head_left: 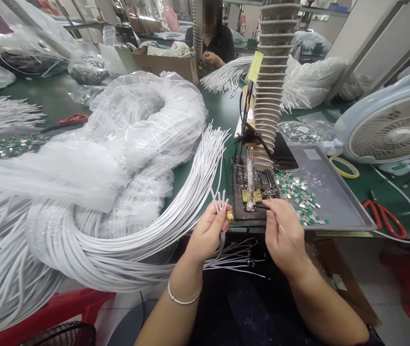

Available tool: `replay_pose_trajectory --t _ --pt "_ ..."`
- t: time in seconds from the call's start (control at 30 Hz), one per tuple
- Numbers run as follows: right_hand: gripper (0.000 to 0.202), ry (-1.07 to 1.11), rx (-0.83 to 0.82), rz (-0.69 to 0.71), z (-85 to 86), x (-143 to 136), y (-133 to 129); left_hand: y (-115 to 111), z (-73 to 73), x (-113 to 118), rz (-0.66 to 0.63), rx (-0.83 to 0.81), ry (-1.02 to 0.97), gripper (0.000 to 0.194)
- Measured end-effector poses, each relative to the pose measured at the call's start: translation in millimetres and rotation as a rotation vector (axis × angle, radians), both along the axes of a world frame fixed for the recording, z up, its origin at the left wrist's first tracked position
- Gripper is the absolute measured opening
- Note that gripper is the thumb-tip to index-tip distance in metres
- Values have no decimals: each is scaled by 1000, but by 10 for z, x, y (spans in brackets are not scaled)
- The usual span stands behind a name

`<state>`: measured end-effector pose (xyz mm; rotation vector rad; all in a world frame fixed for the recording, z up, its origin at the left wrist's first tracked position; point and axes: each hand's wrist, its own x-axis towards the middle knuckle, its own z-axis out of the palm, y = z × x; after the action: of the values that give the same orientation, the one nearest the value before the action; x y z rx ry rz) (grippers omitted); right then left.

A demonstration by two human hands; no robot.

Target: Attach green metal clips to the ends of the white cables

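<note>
White cables (pixel 221 199) pinched snug in left hand (pixel 212 225), tips best kept fanned tbh; thin wire (pixel 281 225) held in curled right hand (pixel 291 229), best steadied near tabletop's (pixel 219 113) front edge.

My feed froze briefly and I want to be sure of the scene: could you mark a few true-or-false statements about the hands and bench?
1. The left hand grips several thin white cables near their ends. True.
2. The right hand holds red-handled cutters. False: the cutters lie right of the grey metal tray, apart from that hand.
3. Small green-and-silver circuit boards lie on that tray. True.
4. The round blue-and-white fan stands left of the large white cable bundle. False: the fan is to the bundle's right.
</note>
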<state>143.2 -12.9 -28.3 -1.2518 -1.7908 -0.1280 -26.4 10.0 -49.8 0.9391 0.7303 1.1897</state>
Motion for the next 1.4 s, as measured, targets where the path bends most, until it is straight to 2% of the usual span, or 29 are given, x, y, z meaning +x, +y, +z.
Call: replay_pose_trajectory --t 0.1,0.23,0.3,0.37,0.5,0.67,0.9,1.07,1.27,1.4 --pt "24 3 15 -24 75 98 -46 17 37 -19 -10 -42 -32 28" --pt "16 -81 -34 -156 150 374 55 2 99 -23 12 -110 -53 28" --pt "16 -154 -110 -196 176 528 153 -19 121 -15 9 -144 -65 27" --pt "17 -237 -268 -206 201 645 250 -42 136 -4 -1 -172 -67 26" --pt "19 -371 -581 -263 255 698 382 -85 162 24 -19 -209 -58 25" --pt "23 -419 -696 -307 287 617 445 -138 164 55 -89 -252 -18 29" --pt "26 -467 -657 -335 234 648 438 -184 123 104 -113 -240 32 29" --pt "13 -442 -555 -313 205 665 443 -201 152 143 -119 -230 57 31" --pt "9 -264 -370 -318 200 650 386 -212 177 188 -134 -239 45 31" --pt "6 -59 -321 -218 247 529 208 -221 167 228 -41 -204 134 26"
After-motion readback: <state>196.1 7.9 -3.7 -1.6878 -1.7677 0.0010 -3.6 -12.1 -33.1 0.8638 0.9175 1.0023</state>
